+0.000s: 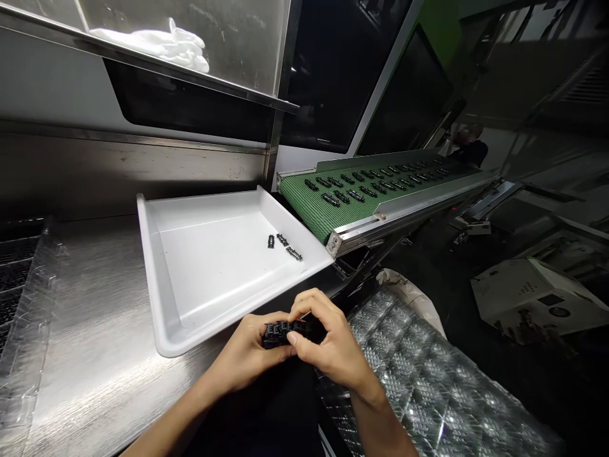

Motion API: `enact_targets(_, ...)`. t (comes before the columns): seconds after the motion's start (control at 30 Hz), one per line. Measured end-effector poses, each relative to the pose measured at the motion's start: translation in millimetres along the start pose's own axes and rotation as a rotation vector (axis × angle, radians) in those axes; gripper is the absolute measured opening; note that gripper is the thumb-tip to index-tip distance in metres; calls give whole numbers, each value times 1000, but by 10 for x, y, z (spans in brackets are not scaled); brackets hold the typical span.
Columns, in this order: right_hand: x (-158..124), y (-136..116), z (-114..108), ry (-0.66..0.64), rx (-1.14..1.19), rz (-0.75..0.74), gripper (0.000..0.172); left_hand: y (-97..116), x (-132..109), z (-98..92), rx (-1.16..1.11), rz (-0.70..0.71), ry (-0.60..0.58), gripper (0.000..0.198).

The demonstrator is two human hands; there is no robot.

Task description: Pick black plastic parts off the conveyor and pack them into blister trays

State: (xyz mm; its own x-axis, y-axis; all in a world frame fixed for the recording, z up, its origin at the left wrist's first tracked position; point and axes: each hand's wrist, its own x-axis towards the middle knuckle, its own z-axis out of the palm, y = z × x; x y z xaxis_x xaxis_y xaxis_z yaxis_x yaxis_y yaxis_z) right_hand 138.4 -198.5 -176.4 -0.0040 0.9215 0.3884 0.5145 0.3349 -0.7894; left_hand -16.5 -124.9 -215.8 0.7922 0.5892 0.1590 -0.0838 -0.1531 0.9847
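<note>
Together my two hands hold a row of small black plastic parts (278, 334) in front of the white tray. My left hand (245, 352) is closed round the row from the left, thumb below and fingers behind. From the right, my right hand (328, 336) pinches its other end with thumb and fingertips. How many parts are in the row I cannot tell, since fingers cover some. In the white tray (204, 339), 3 loose black parts (282, 239) lie near its right side.
A green conveyor belt (304, 206) carrying several black parts slopes away at the back right. Clear plastic trays (428, 381) are stacked at my right, and another clear tray (31, 330) stands at far left. White gloves (166, 44) rest on a ledge. A person (469, 149) is beyond the belt.
</note>
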Motion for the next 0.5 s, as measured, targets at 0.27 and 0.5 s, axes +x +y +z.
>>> enact_targets(0.27, 19, -19, 108, -24, 34, -29, 14, -39, -11, -10, 105, 36, 6, 21)
enact_targets(0.5, 32, 49, 190, -19, 177, -80, 13, 12, -150, 1, 41, 67, 109, 25)
